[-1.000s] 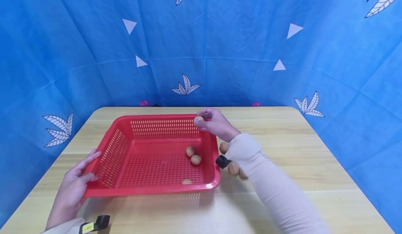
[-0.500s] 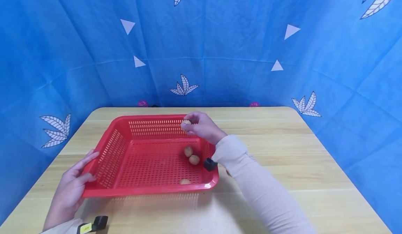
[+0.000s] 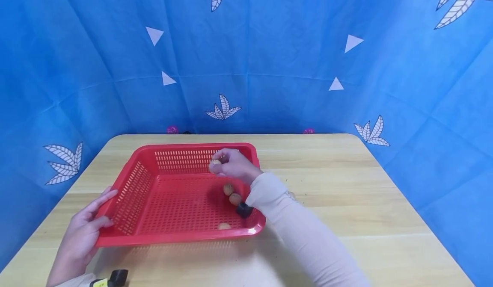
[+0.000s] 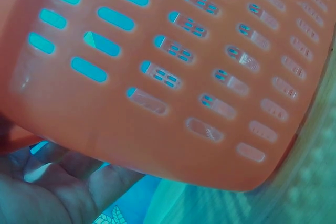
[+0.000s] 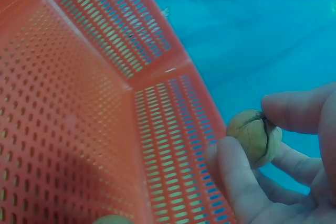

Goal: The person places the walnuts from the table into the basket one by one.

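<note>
A red plastic basket (image 3: 169, 237) with slotted walls stands on the table. My left hand (image 3: 80, 235) grips its left rim, with fingers and thumb at the edge; in the left wrist view the basket wall (image 4: 105, 135) fills most of the picture. Over the basket's far right part, my right hand (image 3: 236, 166) pinches a walnut (image 5: 251, 136) between thumb and fingers. A dark crack line runs down that walnut's shell. Inside the basket, two walnuts (image 3: 235, 199) lie together near the right wall, and another walnut (image 3: 224, 226) shows partly behind the front rim.
Beside the right sleeve (image 3: 308, 240), a small part of a walnut (image 3: 291, 195) shows on the wooden table (image 3: 346, 184); the sleeve covers the rest. A blue patterned cloth (image 3: 269, 56) hangs behind the table. Black wrist cameras (image 3: 244, 210) sit on both wrists.
My right hand has carried the walnut left and slightly down, from the basket's back right corner to over its inside. My left hand keeps its grip on the rim.
</note>
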Demonstrator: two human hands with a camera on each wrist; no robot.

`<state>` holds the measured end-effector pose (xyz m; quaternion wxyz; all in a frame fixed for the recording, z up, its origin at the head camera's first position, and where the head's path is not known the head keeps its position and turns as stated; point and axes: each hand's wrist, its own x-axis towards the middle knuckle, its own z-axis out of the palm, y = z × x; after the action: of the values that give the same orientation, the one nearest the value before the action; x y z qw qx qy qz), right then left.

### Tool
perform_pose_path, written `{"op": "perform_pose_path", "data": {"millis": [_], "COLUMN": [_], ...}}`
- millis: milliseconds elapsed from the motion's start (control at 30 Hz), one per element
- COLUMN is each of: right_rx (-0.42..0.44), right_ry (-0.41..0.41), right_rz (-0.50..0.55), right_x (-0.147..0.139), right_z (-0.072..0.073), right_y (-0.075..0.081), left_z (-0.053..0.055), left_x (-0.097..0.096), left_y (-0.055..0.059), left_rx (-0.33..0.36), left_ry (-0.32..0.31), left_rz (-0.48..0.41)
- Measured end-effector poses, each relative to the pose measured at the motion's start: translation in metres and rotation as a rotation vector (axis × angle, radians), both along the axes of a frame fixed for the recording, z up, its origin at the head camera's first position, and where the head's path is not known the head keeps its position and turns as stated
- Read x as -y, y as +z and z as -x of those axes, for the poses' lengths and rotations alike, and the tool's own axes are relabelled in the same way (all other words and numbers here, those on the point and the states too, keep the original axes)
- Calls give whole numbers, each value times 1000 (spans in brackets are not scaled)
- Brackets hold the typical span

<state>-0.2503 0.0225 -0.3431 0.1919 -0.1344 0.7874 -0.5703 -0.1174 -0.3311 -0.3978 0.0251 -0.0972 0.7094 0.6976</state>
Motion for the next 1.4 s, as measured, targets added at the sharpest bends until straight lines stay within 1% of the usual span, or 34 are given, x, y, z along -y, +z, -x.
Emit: {"op": "perform_pose_path", "data": {"millis": [133,233,333,433,567,667,800,867,1000,1167,1400], "right_rx": [36,56,57,37,5,7,64,78,66,94,119], "right_ry": [103,178,209,228,257,264,229,223,244,263,267], "right_rz": [-92,-148,-207,-268,-344,-393,-415,-419,-457,-455,-461], "right_x": [0,0,2,3,3,2,3,3,3,2,1], "right_z": [-3,-5,-7,-9,-13,-17,-21,-22,-23,-25,-30], "right_y": [-3,-3,-3,-2,0,1,1,1,1,2,0], "left_z": [1,1,0,0,-2,-3,-2,-2,-1,-1,-2], "left_x": [1,0,0,-1,-1,-2,-1,-1,-1,-1,-1], "left_y": [-1,0,1,1,2,2,1,1,1,1,1], "left_rx": [-21,-16,-8,-6,22,35,14,7,-1,-11,17], "left_ry": [2,5,8,9,20,29,26,26,21,17,16], "left_rz": [-15,-14,-10,-7,11,13,-9,-12,-10,-14,20]}}
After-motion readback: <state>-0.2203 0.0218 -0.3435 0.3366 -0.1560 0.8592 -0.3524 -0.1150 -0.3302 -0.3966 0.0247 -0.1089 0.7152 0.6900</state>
